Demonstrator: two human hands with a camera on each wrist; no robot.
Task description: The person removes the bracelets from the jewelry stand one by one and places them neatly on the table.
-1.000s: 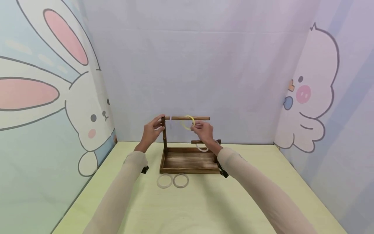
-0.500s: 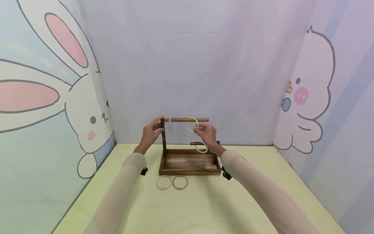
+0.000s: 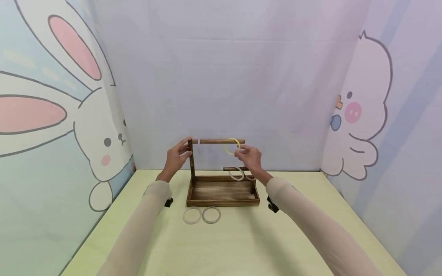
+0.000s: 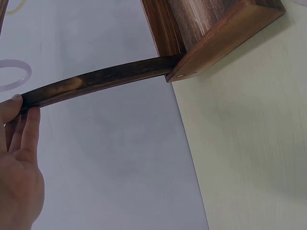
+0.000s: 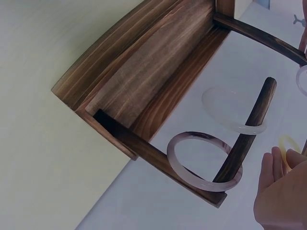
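Observation:
My left hand (image 3: 176, 155) holds the top of the tall post of a dark wooden bangle rack (image 3: 221, 190), with thumb and fingers on either side of it in the left wrist view. A yellow bangle (image 3: 238, 143) is pinched between my right thumb and fingers. It hangs around the rack's upper bar (image 3: 215, 142), near the free right end, with my right hand (image 3: 252, 158) just below the bar. Close to the tall post, a pale lavender bangle (image 3: 198, 142) hangs on that same bar. The lower bar (image 5: 256, 112) carries a clear whitish bangle (image 5: 247, 129) and a brown-marbled one (image 5: 175, 167).
Two more bangles lie side by side on the pale yellow table before the rack: a whitish one (image 3: 192, 223) at left and a greyish one (image 3: 211, 222) at right. A wall of cartoon-printed cloth (image 3: 221, 96) stands right behind the rack.
My right hand has shifted to the right, sliding the yellow bangle along the upper bar toward its free end. My left hand keeps its place on the post.

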